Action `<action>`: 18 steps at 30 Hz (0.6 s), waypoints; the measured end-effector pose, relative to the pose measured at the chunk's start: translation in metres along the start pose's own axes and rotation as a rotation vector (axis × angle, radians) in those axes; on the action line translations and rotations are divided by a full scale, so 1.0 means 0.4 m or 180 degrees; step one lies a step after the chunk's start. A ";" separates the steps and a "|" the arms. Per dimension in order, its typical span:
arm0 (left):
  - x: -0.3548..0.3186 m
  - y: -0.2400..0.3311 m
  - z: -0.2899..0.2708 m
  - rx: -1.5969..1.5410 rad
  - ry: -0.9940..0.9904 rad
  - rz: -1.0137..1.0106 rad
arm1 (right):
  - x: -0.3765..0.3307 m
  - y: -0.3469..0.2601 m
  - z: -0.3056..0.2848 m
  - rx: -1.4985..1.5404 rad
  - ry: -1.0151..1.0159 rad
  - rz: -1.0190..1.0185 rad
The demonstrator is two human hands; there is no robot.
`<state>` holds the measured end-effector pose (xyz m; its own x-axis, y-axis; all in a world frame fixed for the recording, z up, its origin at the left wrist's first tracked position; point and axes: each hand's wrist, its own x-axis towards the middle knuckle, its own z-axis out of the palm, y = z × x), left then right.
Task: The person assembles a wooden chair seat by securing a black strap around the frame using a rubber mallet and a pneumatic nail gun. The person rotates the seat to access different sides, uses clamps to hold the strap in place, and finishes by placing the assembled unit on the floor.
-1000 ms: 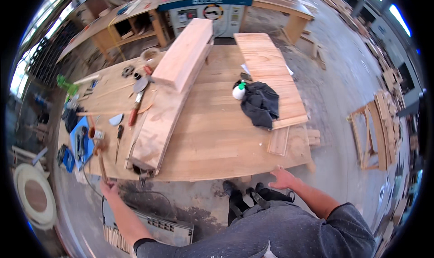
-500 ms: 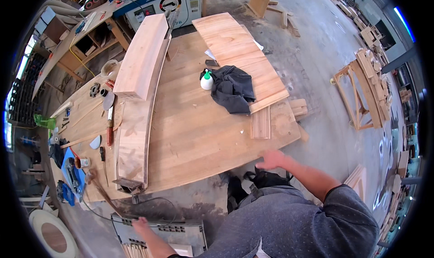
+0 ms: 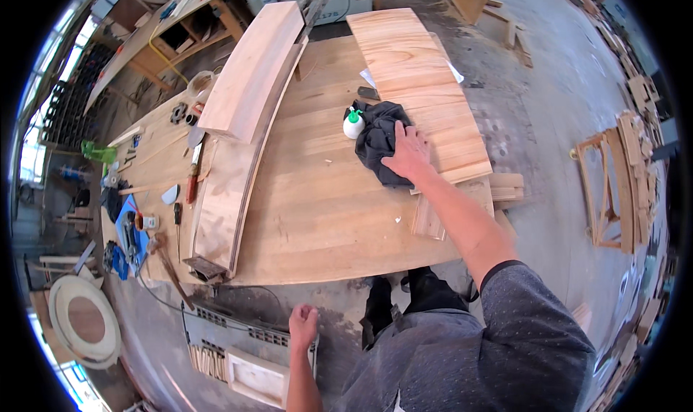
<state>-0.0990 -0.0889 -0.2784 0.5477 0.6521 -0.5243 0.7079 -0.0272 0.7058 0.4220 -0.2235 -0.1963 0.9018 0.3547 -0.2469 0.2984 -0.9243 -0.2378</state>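
Note:
My right hand reaches over the wooden workbench and rests on a crumpled black cloth, fingers spread over its right side. A small white glue bottle with a green cap stands just left of the cloth. A flat pale wood panel lies under and behind the hand. My left hand hangs below the bench's near edge, fingers curled in a loose fist with nothing visible in it.
Two long curved wood pieces lie along the bench's left half. Hand tools and a blue item crowd the left end. A slatted wooden frame lies on the floor at right, a crate near my feet.
My right hand rose from near the bench's front edge and landed on the black cloth. My left hand came in from the left edge toward my body. The view shifted closer over the bench.

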 end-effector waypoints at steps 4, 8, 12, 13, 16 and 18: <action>0.077 0.304 0.121 -0.0092 0.0213 0.0277 | 0.041 0.033 0.042 0.0258 -0.0013 -0.0433; 0.338 0.554 0.259 0.0114 0.0256 0.1122 | 0.063 0.075 0.038 0.0447 -0.0114 -0.0532; 0.603 0.780 0.417 0.0669 0.0785 0.1870 | 0.068 0.112 0.043 0.0641 -0.0160 -0.0716; 0.660 0.810 0.443 0.0849 0.0950 0.2138 | 0.070 0.117 0.041 0.0735 -0.0157 -0.0775; 0.749 0.889 0.515 0.0646 0.0933 0.1635 | 0.082 0.129 0.029 0.0807 -0.0264 -0.0781; 0.782 0.892 0.529 0.0414 0.0746 0.1386 | 0.088 0.128 0.030 0.0800 -0.0321 -0.0758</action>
<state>0.4194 -0.0549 -0.2914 0.7000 0.7113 -0.0634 0.4941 -0.4183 0.7621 0.4651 -0.2565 -0.2286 0.7772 0.5796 -0.2452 0.3990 -0.7551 -0.5203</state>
